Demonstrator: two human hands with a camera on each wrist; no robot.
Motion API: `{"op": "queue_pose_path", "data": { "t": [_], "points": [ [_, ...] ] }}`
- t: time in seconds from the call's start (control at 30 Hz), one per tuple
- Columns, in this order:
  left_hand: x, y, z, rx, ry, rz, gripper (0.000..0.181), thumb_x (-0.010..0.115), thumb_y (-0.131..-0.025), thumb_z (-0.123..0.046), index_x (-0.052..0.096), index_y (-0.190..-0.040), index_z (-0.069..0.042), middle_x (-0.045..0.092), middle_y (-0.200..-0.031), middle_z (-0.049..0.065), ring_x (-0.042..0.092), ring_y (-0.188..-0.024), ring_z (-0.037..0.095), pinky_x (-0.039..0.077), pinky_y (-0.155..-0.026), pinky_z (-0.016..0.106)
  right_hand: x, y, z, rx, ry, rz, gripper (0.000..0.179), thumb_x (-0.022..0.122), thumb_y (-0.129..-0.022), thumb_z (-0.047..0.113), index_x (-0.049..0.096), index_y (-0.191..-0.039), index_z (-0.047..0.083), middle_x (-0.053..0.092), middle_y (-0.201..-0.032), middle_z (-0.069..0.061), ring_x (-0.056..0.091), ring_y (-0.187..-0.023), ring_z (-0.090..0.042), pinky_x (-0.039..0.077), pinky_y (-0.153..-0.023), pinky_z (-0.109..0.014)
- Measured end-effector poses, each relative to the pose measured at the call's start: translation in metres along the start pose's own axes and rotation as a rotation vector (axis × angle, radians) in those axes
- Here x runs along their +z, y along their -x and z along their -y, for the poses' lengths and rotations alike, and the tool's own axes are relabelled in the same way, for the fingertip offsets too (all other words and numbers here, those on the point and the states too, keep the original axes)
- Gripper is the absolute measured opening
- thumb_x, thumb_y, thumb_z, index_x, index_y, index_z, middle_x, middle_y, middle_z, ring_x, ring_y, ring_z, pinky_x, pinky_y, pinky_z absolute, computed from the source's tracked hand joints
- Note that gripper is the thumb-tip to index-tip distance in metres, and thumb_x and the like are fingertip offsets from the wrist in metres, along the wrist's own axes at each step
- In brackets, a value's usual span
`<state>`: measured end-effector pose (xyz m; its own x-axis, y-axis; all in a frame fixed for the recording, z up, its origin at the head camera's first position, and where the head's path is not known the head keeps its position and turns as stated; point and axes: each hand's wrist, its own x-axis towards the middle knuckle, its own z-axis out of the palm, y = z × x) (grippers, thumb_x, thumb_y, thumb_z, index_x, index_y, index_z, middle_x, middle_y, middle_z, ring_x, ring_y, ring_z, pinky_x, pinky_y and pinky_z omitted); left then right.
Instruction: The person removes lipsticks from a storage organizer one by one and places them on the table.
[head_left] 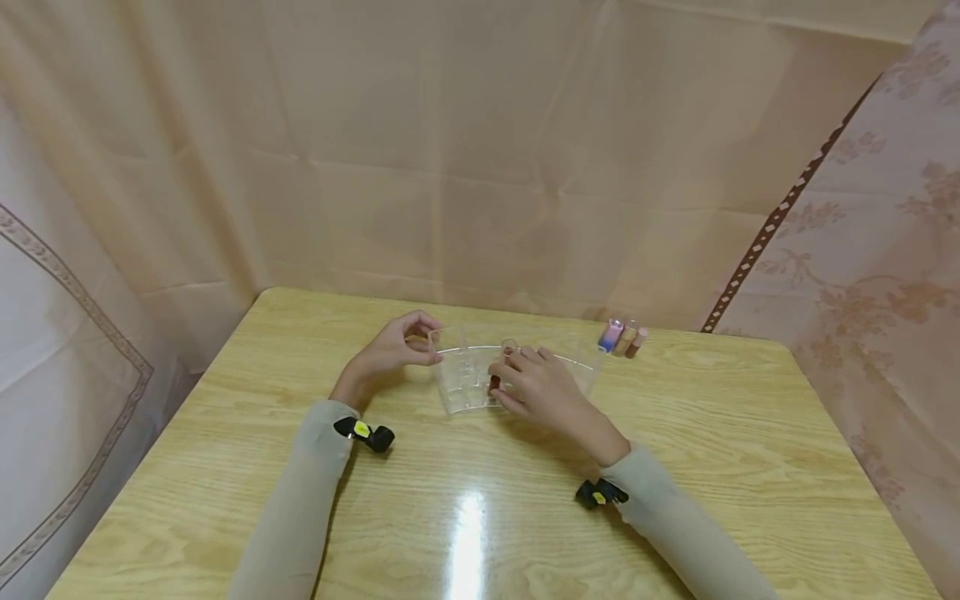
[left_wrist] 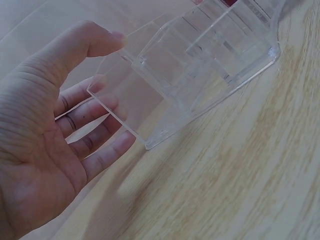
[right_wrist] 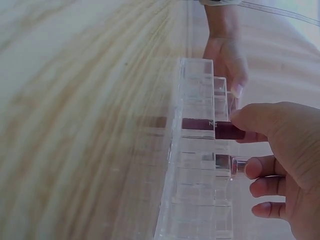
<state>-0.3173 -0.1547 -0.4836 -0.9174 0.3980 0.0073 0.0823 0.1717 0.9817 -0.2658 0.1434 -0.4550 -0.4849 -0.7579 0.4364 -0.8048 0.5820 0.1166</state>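
Right hand pinches a dark red lip tube in the clear organizer's near row; left hand grips its left end. Another tube's in, three cosmetics sit outside, far right.

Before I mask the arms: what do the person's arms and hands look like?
Left sleeve and right sleeve: long, plain, pale grey-beige. Left device and right device, at the wrists: small, black, each with a yellow patch. Left hand and right hand: bare, no gloves. No cables visible.
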Motion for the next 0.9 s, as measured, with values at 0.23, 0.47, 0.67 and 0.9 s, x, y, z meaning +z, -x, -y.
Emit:
{"op": "queue_pose_path", "data": {
  "t": [0.23, 0.47, 0.67, 0.9],
  "points": [
    [-0.0002, -0.0008, -0.0014, 0.002, 0.006, 0.003, 0.055, 0.079, -0.084, 0.003, 0.052, -0.131, 0.006, 0.057, -0.115, 0.014, 0.061, -0.099, 0.023, 0.055, -0.086, 0.027, 0.0032, 0.0008, 0.0001, -0.004, 0.054, -0.031, 0.023, 0.077, -0.091, 0.033, 0.071, -0.106, 0.016, 0.069, -0.096, -0.002, 0.061, -0.084, -0.021, 0.046, -0.067, -0.033],
    [0.001, -0.0008, 0.0, 0.0, 0.007, 0.004, 0.056, 0.078, -0.083, 0.005, 0.051, -0.132, 0.008, 0.057, -0.115, 0.015, 0.062, -0.097, 0.02, 0.055, -0.085, 0.025, 0.0027, 0.0009, 0.0035, 0.023, 0.051, 0.005, 0.02, 0.076, -0.092, 0.032, 0.07, -0.104, 0.017, 0.073, -0.1, -0.002, 0.064, -0.089, -0.022, 0.043, -0.067, -0.032],
    [0.0009, -0.0001, -0.001, 0.011, -0.006, 0.008, 0.055, 0.078, -0.084, 0.005, 0.051, -0.131, 0.008, 0.057, -0.114, 0.015, 0.062, -0.096, 0.02, 0.055, -0.084, 0.025, 0.0032, 0.0009, 0.0049, 0.025, 0.044, -0.016, 0.02, 0.075, -0.093, 0.031, 0.071, -0.103, 0.015, 0.073, -0.098, -0.003, 0.065, -0.087, -0.022, 0.046, -0.066, -0.033],
    [0.0001, 0.0003, -0.0021, 0.022, -0.02, 0.004, 0.053, 0.078, -0.085, 0.003, 0.053, -0.131, 0.006, 0.057, -0.115, 0.014, 0.062, -0.097, 0.019, 0.055, -0.085, 0.025, 0.0051, 0.0002, 0.0038, 0.03, 0.043, -0.018, 0.018, 0.074, -0.094, 0.03, 0.07, -0.104, 0.016, 0.072, -0.096, -0.002, 0.066, -0.087, -0.022, 0.045, -0.066, -0.033]
  ]
}}
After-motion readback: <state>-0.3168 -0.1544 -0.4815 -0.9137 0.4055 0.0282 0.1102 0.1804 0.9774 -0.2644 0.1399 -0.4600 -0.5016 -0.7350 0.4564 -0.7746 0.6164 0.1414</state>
